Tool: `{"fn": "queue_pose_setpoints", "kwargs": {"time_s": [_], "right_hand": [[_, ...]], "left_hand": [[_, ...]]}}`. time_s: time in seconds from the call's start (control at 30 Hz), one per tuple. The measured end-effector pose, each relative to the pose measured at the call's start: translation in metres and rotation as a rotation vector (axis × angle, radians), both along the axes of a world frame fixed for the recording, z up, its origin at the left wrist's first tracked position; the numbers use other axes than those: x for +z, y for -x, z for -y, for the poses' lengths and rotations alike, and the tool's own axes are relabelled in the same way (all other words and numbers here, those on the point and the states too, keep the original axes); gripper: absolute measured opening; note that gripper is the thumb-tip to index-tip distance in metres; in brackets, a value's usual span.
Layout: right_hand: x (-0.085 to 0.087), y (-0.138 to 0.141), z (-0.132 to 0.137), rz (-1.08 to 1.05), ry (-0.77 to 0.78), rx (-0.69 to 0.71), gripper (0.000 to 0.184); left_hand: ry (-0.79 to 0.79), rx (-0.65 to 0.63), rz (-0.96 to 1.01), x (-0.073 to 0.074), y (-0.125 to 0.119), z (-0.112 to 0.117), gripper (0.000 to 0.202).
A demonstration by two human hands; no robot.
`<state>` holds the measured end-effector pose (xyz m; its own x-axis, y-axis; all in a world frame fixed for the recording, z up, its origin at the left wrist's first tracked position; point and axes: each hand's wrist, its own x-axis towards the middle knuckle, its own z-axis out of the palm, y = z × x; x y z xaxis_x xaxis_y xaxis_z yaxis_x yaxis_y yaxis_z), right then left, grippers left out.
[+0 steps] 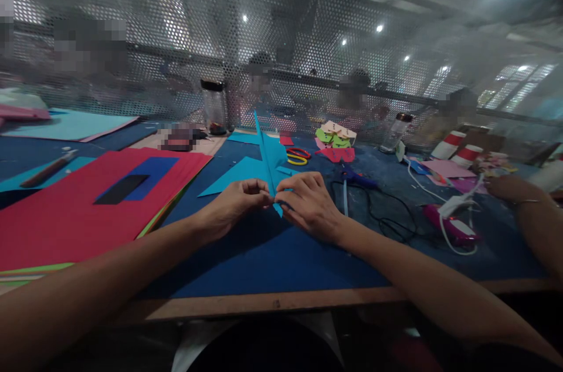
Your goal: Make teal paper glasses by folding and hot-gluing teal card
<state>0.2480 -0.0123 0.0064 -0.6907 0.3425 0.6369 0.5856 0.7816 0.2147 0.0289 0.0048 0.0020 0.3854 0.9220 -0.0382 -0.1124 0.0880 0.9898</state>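
Note:
A folded light-blue paper plane (264, 166) stands on the blue table cover (264, 254), its nose pointing away from me and its tail toward me. My left hand (240, 203) pinches the near end of its centre fold from the left. My right hand (310, 203) is closed on the same near end from the right, its fingers curled over the paper. Both hands meet at the tail of the plane.
A stack of red and green sheets (88, 208) with a blue sheet on top lies left. Scissors (298, 156), paper cut-outs (336, 138), a blue glue gun (357, 178) with black cable, a pink device (453, 225), jars and cups lie beyond. Another person's arm (528, 208) rests at right. A perforated metal screen (281, 55) backs the table.

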Motion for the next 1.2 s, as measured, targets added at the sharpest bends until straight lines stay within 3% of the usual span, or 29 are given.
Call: {"fn": "queue_pose_setpoints", "kwargs": {"time_s": [0.57,0.83,1.0,1.2], "right_hand": [[0.000,0.002,-0.002,-0.051,0.033,-0.012,0.011],[-0.003,0.000,-0.006,-0.006,0.031,-0.067,0.006],[-0.004,0.001,-0.007,0.018,0.034,-0.080,0.005],[-0.004,0.002,-0.006,-0.006,0.017,-0.113,0.012]], "left_hand": [[-0.132,0.038,-0.063,0.004,-0.004,0.005,0.031],[-0.229,0.045,-0.174,-0.005,-0.003,-0.002,0.041],[-0.373,0.080,-0.275,-0.011,-0.005,-0.004,0.033],[-0.396,0.132,-0.313,-0.007,-0.007,-0.001,0.030]]}}
